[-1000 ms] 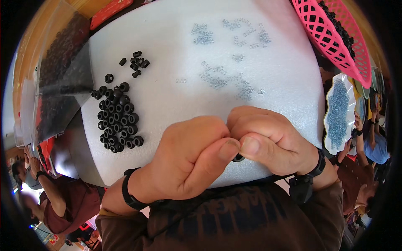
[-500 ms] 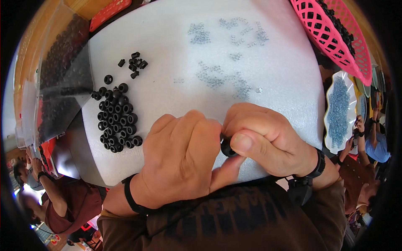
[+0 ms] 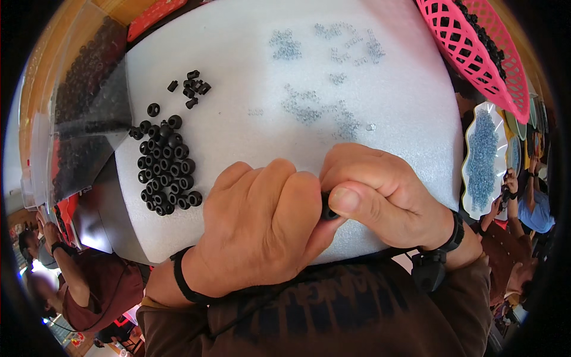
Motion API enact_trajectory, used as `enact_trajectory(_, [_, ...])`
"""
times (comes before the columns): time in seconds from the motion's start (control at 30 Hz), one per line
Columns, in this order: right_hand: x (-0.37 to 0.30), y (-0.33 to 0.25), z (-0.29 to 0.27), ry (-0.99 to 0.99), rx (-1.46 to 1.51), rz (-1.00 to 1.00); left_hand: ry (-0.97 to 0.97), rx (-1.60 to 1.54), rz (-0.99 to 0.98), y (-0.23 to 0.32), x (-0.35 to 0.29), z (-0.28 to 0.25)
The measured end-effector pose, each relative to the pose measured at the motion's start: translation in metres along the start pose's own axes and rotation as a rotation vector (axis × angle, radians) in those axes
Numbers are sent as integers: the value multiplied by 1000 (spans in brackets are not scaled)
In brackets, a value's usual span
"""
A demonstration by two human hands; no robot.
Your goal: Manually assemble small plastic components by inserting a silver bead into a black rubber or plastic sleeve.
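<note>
Both hands are brought together above the near part of the white foam sheet (image 3: 232, 128). My right hand (image 3: 389, 199) is closed, thumb pressed against a round black cord stopper (image 3: 328, 208). My left hand (image 3: 262, 220) is curled against the same piece from the other side, knuckles up; its fingertips are hidden. Most of the cord stopper is covered by the fingers. To the left lies a pile of black ball-shaped stopper bodies (image 3: 166, 169) with holes. Behind them are several small black plungers (image 3: 190, 87). Small clear or silvery coils, apparently springs (image 3: 303, 105), are scattered across the far middle.
A white scalloped dish (image 3: 482, 163) full of coils stands at right, below a pink lattice basket (image 3: 458, 50) of black parts. At left stands a clear plastic bag (image 3: 89, 113) of black pieces. Other people work at both sides, one in a maroon top (image 3: 110, 285).
The hands have drawn slightly closer together, and less of the black cord stopper shows between them. The piles on the sheet stay as they were.
</note>
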State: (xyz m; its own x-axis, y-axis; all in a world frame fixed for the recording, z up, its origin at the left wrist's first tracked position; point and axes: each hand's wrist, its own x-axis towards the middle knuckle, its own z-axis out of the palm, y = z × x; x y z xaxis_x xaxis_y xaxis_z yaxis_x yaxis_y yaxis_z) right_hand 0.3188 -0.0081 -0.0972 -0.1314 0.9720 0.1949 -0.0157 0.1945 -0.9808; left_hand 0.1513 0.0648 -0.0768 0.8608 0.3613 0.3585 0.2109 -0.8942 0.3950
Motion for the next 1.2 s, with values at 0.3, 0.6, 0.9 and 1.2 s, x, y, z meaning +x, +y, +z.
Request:
enact_trajectory(0.3, [-2,-1,0,10,7,27,-13,29,40,-3,2,3])
enact_trajectory(0.6, [-2,-2,1,-34,82,108,-18,-78,54,-4,-1,3])
enact_trajectory(0.9, [-2,-1,0,-32,39,-3,14,-72,121,-1,-7,11])
enact_trajectory(1.2, [-2,-4,-2,-54,78,42,27,-261,95,-8,2,8])
